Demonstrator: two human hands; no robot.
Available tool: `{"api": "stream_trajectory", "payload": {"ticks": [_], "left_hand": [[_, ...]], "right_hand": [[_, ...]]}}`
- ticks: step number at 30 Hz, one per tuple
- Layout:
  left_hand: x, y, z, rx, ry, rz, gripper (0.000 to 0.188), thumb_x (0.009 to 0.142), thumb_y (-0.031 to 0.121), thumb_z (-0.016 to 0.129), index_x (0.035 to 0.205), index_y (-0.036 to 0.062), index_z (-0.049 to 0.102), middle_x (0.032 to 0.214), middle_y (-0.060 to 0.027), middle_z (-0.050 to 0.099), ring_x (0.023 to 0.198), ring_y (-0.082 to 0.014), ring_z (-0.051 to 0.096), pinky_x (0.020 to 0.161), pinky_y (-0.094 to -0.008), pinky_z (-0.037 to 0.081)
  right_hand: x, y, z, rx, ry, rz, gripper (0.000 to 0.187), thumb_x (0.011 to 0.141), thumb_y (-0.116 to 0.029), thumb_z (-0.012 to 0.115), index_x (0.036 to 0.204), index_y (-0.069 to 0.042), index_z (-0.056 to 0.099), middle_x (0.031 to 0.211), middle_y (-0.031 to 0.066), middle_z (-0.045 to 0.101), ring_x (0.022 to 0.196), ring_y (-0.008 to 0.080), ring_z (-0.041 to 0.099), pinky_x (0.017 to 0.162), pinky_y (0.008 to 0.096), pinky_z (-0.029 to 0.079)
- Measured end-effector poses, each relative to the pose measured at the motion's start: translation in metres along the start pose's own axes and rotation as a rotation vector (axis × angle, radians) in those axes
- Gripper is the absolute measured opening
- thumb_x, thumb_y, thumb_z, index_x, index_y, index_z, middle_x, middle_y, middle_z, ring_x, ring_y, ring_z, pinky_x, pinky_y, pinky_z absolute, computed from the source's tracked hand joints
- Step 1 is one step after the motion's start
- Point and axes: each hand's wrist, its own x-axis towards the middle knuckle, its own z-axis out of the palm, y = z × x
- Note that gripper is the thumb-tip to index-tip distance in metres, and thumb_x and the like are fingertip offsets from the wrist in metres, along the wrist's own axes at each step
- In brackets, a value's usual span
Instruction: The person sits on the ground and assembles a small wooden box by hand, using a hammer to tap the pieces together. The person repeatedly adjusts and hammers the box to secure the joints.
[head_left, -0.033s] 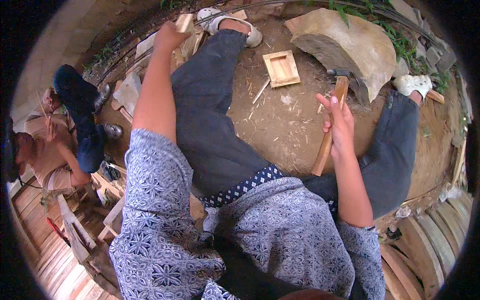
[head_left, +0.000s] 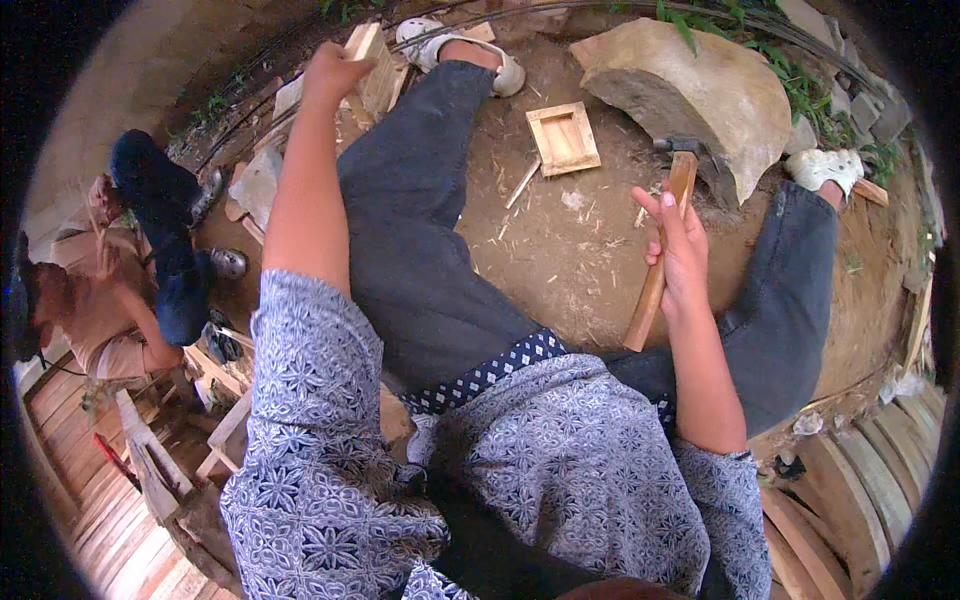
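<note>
1. In the head view, your left hand (head_left: pixel 335 72) reaches out at the upper left, just beyond your left knee; it is closed on a pale block of wood (head_left: pixel 378 80), the thumb lying along it; the fingers' far side is hidden, so you cannot tell how tightly they wrap.
2. Your right hand (head_left: pixel 683 250) has hold of a hammer (head_left: pixel 650 305) partway along its wooden handle; the grip looks loose and partly open, with fingers spread away from the handle; the dark head points away from you, near the big stone (head_left: pixel 690 80), and you cannot tell whether they touch.
3. On the dirt between your legs lies a small square wooden frame (head_left: pixel 545 115), with a thin stick (head_left: pixel 522 185) just beside its near left corner; wood shavings are scattered around.
4. At the far left sits another person (head_left: pixel 115 315), near some wooden boards (head_left: pixel 105 505).
</note>
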Motion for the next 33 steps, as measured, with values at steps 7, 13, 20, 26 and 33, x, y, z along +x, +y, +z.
{"api": "stream_trajectory", "payload": {"ticks": [7, 13, 20, 26, 33], "left_hand": [[-0.119, 0.088, -0.065, -1.525, -0.075, -0.064, 0.047, 0.093, 0.025, 0.066, 0.127, -0.0052, 0.051, 0.116, -0.012, 0.064, 0.104, -0.0254, 0.065, 0.088, -0.039, 0.054], [-0.193, 0.158, -0.031, -1.908, -0.472, -0.201, 0.042, 0.099, 0.022, 0.056, 0.132, -0.0035, 0.051, 0.129, -0.0141, 0.062, 0.118, -0.0281, 0.061, 0.098, -0.0422, 0.052], [-0.232, 0.205, -0.014, -1.826, -0.711, -0.148, 0.04, 0.103, 0.023, 0.05, 0.134, -0.0006, 0.05, 0.128, -0.0118, 0.062, 0.117, -0.0231, 0.061, 0.098, -0.0402, 0.052], [-0.244, 0.216, 0.014, -1.439, -0.85, -0.061, 0.051, 0.105, 0.038, 0.046, 0.141, 0.0024, 0.041, 0.131, -0.0122, 0.057, 0.118, -0.022, 0.058, 0.1, -0.0401, 0.05], [-0.24, 0.205, 0.049, -1.031, -1.004, 0.047, 0.052, 0.103, 0.043, 0.047, 0.127, -0.0026, 0.058, 0.124, -0.009, 0.064, 0.108, -0.0192, 0.059, 0.089, -0.0359, 0.05]], "right_hand": [[-0.009, -0.011, 0.0, -0.013, -0.023, -0.084, 0.043, 0.1, -0.038, 0.058, 0.129, -0.008, 0.047, 0.122, 0.0139, 0.067, 0.053, 0.0014, 0.041, 0.047, 0.0166, 0.039], [-0.015, -0.017, -0.011, -0.006, -0.1, -0.151, 0.055, 0.101, -0.041, 0.056, 0.139, -0.004, 0.042, 0.129, 0.0192, 0.063, 0.052, 0.0009, 0.039, 0.046, 0.016, 0.037], [-0.02, -0.02, -0.022, 0.143, -0.067, -0.202, 0.048, 0.099, -0.045, 0.059, 0.124, -0.005, 0.052, 0.09, 0.0015, 0.058, 0.051, 0.0028, 0.039, 0.044, 0.0182, 0.034], [-0.017, -0.023, -0.036, 0.092, -0.043, -0.205, 0.035, 0.097, -0.039, 0.065, 0.109, -0.008, 0.055, 0.083, -0.0027, 0.056, 0.051, 0.002, 0.04, 0.044, 0.0183, 0.035], [-0.008, -0.03, -0.043, -0.062, 0.02, -0.196, 0.036, 0.085, -0.03, 0.078, 0.104, -0.007, 0.057, 0.076, -0.0033, 0.054, 0.051, 0.0033, 0.044, 0.044, 0.02, 0.037]]}}
